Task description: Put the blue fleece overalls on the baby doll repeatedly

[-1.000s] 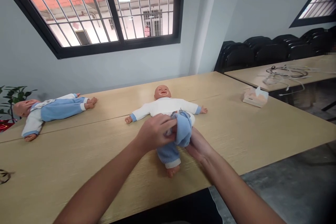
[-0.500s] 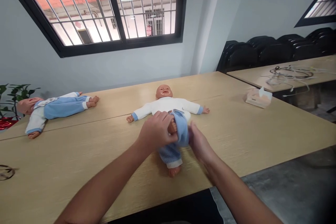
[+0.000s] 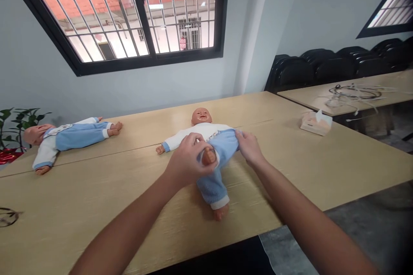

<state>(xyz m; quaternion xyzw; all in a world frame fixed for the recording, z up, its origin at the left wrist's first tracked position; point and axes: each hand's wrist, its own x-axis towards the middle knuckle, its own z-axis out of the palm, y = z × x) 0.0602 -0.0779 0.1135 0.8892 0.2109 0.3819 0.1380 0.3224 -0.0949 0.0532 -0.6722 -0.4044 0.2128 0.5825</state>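
A baby doll [image 3: 201,117] in a white top lies on its back on the table, head away from me. Blue trousers [image 3: 226,144] with white cuffs cover its legs; one leg lies toward me, the other is raised and bent. My left hand [image 3: 190,157] is closed around the raised leg near its bare foot [image 3: 209,156]. With fingers pinched, my right hand [image 3: 249,146] pulls the blue trouser cloth out toward the right at the doll's waist. The doll's arm on that side is hidden behind the cloth and my hand.
Another doll [image 3: 80,135] in blue and white lies at the left beside a potted plant [image 3: 24,122]. A tissue box [image 3: 316,123] stands on the right. Cables [image 3: 356,94] cover part of a second table, with black chairs [image 3: 297,72] behind. Glasses [image 3: 9,217] rest at the left edge.
My right hand has moved up and right, stretching the trouser cloth across the doll's waist. My left hand still holds the raised leg, and the foot now shows more.
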